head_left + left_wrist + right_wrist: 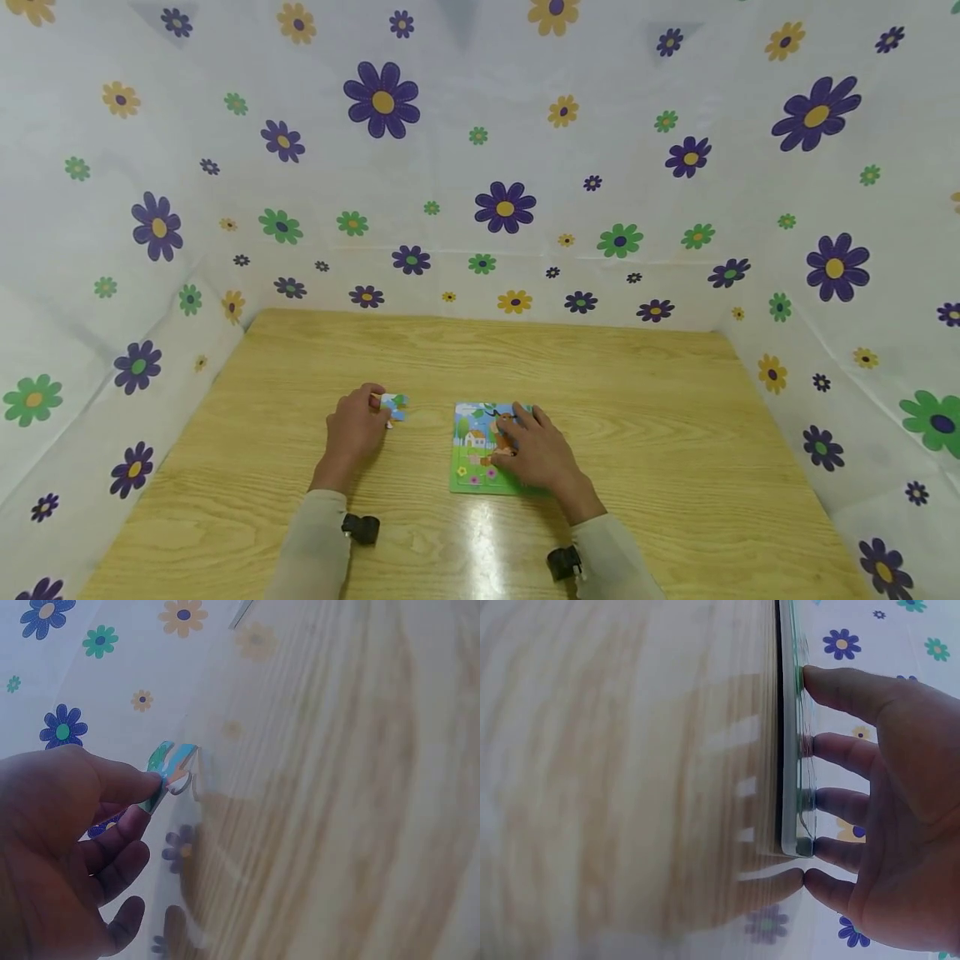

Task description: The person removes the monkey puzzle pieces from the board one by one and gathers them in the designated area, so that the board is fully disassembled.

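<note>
On the table's left part, my left hand (356, 429) pinches a small jigsaw puzzle piece (394, 407) between thumb and fingers. Blue, green and orange print shows on the piece (178, 761) in the left wrist view, while the other fingers (118, 862) curl loosely below. To the right lies a square picture puzzle (471, 458) with a house, flowers, an animal figure and a green border. My right hand (543, 450) covers its right side, fingers spread. In the right wrist view, the fingertips (821, 796) of that hand touch the top face of the puzzle (789, 750).
A wooden table (645, 400) carries everything. White sheeting with printed flowers (450, 150) stands along its back and both sides. Small black devices (362, 528) are strapped to both wrists over light sleeves (309, 546).
</note>
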A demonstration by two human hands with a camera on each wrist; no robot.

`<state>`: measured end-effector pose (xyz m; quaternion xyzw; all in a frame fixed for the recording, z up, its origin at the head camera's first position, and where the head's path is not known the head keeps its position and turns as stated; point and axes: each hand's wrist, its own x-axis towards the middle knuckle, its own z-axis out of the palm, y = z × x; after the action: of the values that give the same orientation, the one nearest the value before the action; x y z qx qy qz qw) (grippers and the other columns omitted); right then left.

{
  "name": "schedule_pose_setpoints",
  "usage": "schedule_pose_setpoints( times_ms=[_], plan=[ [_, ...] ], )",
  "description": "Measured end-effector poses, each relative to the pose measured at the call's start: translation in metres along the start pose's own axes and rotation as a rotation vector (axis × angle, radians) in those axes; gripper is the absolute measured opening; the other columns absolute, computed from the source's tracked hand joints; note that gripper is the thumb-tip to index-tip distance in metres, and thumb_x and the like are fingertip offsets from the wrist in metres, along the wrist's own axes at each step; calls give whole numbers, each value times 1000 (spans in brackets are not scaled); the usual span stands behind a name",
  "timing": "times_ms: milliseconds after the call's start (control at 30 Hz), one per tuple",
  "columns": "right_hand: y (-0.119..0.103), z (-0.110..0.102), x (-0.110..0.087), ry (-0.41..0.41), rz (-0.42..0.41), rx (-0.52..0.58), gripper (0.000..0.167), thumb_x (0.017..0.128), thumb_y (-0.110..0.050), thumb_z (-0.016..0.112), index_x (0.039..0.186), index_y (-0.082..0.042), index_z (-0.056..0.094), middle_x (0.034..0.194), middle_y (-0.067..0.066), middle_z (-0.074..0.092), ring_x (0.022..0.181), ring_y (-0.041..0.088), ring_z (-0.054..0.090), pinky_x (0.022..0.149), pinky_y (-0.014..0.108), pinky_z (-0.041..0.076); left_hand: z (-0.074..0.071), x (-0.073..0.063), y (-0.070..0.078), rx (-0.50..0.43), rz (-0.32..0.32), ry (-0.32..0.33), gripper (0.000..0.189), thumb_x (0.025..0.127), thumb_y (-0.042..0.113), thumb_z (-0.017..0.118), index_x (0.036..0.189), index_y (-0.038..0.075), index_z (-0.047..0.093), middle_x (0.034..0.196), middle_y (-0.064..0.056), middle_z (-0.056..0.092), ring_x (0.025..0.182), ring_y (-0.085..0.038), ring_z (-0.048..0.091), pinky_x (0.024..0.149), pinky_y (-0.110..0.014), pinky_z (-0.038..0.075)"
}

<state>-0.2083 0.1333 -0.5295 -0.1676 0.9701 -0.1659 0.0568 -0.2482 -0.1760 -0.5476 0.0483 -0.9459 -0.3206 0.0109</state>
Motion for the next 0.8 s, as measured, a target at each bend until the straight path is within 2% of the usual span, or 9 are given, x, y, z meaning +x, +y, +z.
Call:
schedule_pose_setpoints(
  times_ms=[333, 567, 800],
  plan=[
    [2, 1, 1, 11, -38, 0, 55, 88, -47, 66, 133, -18, 56, 152, 18, 38, 140, 47, 32, 108, 58, 34, -8, 3, -13, 59, -57, -6, 37, 94, 25, 56, 129, 11, 56, 114, -7, 64, 113, -33, 52, 90, -63, 33],
    [3, 2, 0, 40, -39, 5, 52, 85, -48, 69, 126, -17, 59, 148, 19, 41, 138, 47, 35, 102, 59, 40, -11, 2, -14, 80, -73, -21, 37, 95, 24, 53, 129, 11, 54, 115, -9, 62, 112, -35, 52, 91, -65, 30],
    [2, 2, -1, 72, -48, 29, 52, 83, -47, 72, 126, -18, 60, 144, 19, 44, 136, 44, 37, 97, 59, 44, -14, 1, -13, 96, -89, -36, 38, 97, 23, 50, 132, 11, 53, 120, -12, 60, 115, -39, 49, 92, -66, 29]
  ],
)
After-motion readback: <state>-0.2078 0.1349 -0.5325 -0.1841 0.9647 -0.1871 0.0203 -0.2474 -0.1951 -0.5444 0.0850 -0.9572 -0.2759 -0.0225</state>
